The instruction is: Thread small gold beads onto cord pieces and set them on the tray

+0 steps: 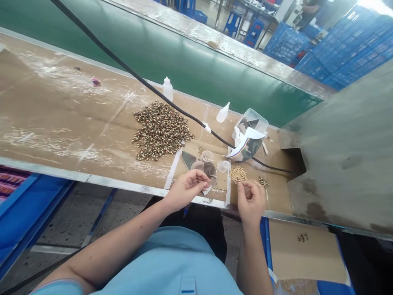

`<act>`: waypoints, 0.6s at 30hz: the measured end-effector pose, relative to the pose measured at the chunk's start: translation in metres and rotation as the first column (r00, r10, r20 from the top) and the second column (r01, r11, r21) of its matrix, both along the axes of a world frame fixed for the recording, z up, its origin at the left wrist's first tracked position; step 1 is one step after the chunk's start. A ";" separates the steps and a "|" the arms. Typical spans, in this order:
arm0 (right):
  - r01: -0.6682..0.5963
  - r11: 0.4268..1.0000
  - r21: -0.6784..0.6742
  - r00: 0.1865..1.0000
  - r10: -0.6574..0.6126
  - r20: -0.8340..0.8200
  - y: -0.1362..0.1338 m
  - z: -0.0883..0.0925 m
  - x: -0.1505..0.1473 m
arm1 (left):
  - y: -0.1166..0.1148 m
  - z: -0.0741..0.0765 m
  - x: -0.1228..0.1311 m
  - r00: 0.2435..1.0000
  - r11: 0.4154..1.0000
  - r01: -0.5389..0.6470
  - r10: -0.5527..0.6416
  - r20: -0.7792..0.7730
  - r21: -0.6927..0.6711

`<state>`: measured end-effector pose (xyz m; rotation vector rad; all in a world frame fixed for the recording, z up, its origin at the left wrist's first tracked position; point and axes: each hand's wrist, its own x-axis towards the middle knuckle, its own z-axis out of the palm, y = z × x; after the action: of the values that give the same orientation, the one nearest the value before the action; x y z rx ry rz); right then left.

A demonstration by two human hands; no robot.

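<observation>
My left hand (188, 187) is closed in a pinch above a camouflage cloth piece (199, 164) at the bench's front edge. A small whitish scrap (207, 190) shows at its fingertips, too small to name. My right hand (252, 200) is also pinched, its fingertips at the near edge of a pile of small tan beads (238, 174). Whatever it holds is hidden. Between the hands, farther back, are a small clear round dish (223, 166) and a similar clear dish (207, 156) on the cloth.
A heap of small brown-and-cream pieces (161, 129) lies left of the cloth. Behind stand a white bottle (167, 89), a nozzle bottle (223, 113) and a clear tub (256, 119) with camouflage material. A black cable (123, 63) crosses the bench; a grey panel (344, 151) bounds the right.
</observation>
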<state>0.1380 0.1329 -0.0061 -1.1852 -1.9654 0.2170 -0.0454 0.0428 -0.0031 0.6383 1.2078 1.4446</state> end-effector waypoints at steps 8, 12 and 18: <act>0.307 0.951 -0.027 0.942 -0.300 0.151 0.031 -0.013 0.058 | 0.000 0.003 0.000 1.000 1.000 0.023 -0.023 -0.012 -0.015; 0.341 0.940 0.024 0.929 -0.341 0.144 0.031 -0.010 0.058 | -0.001 0.001 0.000 0.999 1.000 0.028 -0.029 -0.020 -0.011; 0.082 0.995 0.056 0.989 -0.089 0.117 0.018 -0.002 0.036 | 0.000 0.003 0.000 0.998 0.999 0.039 -0.040 -0.040 -0.023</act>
<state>0.1736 0.1510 -0.0084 -1.2716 -2.0055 0.0519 -0.0459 0.0427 -0.0002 0.6749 1.2343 1.3893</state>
